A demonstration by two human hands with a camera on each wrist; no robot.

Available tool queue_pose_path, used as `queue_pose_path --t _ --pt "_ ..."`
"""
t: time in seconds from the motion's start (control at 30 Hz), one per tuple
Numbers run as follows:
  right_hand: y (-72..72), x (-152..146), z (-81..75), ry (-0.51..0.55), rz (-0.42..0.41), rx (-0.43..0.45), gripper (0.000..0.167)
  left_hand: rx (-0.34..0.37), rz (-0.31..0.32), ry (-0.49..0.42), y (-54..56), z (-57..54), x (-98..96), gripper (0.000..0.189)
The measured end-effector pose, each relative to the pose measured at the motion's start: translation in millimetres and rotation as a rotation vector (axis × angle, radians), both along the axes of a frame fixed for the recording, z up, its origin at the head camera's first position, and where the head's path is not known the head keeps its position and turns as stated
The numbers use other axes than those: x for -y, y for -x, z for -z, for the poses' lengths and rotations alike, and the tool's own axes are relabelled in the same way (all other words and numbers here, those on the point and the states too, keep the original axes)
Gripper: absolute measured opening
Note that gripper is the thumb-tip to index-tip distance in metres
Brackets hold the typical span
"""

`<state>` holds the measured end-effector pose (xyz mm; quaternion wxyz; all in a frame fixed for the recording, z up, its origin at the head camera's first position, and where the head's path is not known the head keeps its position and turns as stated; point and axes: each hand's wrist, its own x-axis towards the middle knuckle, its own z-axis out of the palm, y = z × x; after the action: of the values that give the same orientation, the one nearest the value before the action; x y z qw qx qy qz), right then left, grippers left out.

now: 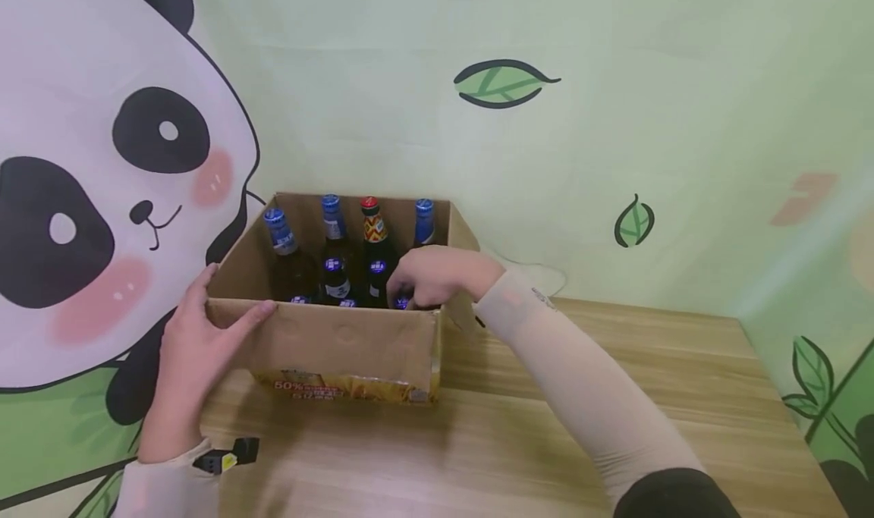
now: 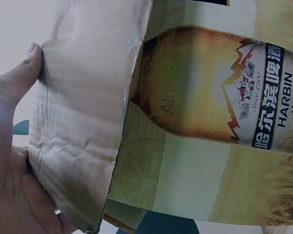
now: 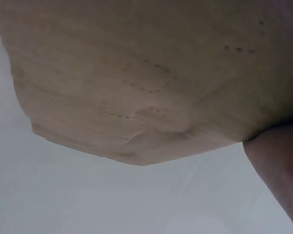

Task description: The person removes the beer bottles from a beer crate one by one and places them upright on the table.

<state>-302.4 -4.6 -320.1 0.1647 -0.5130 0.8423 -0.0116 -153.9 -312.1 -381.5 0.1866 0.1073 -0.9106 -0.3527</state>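
Note:
An open cardboard box stands on the table, with several beer bottles upright inside. My left hand grips its near left corner, the thumb lying along the folded front flap. In the left wrist view that flap lies between thumb and fingers, beside a printed beer bottle picture. Over the box's right side, my right hand reaches down with curled fingers at the blue cap of a front-row beer bottle; the bottle's body is hidden. In the right wrist view, bare cardboard covers most of the frame.
Along the back of the box stand blue-capped bottles and one red-capped bottle with a patterned neck. The wooden table extends to the right. Behind it hangs a green backdrop with a panda and leaves.

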Motion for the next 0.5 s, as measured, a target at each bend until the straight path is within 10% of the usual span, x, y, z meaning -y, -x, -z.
queue_pose_path --t 0.5 --pt "3.7 -17 5.9 0.412 -0.012 0.060 0.034 0.029 -0.030 -0.015 0.5 -0.8 -1.5 0.109"
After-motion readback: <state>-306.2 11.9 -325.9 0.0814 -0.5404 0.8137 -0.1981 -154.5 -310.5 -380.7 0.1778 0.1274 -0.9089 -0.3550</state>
